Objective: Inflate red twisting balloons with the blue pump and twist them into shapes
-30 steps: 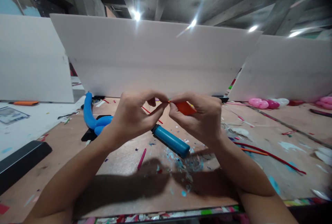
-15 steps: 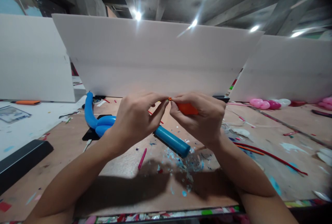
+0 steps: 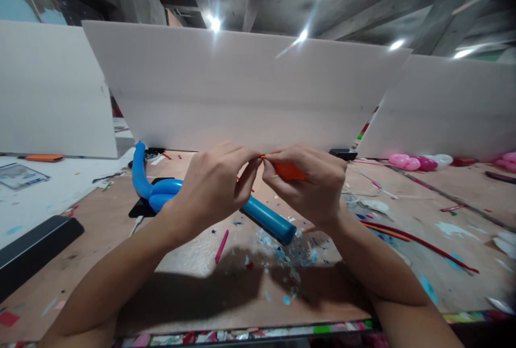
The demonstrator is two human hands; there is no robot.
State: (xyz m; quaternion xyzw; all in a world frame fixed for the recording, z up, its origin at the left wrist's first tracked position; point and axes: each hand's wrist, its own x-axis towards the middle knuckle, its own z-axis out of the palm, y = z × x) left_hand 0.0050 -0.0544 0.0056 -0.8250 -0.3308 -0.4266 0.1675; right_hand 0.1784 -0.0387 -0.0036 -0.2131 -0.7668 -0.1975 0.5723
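One glossy orange rubber balloon (image 3: pixel 289 171), rounded part mostly enclosed by fingers, its narrow end raised above a scuffed tan wooden tabletop (image 3: pixel 193 254), before an upright white panel (image 3: pixel 242 84). Left hand (image 3: pixel 213 189): thumb and forefinger pinched closely on the small orange tip. Right hand (image 3: pixel 308 184): thumb and forefinger pinching beside it, other fingers curled about the orange body. Step in hand, as judged: fine work at the balloon's neck, probably a twist or knot; the detail is too small to confirm. Next move, as judged: calls for both pinches firm and close together, so that neither end slips. Nearby: one teal-blue plastic cylinder (image 3: pixel 269 220), lying aslant below the hands; one inflated blue balloon shape (image 3: pixel 140 176), beyond the left forearm; one slim magenta strip (image 3: pixel 221 247); long red strips (image 3: pixel 435 251), right of the right forearm.
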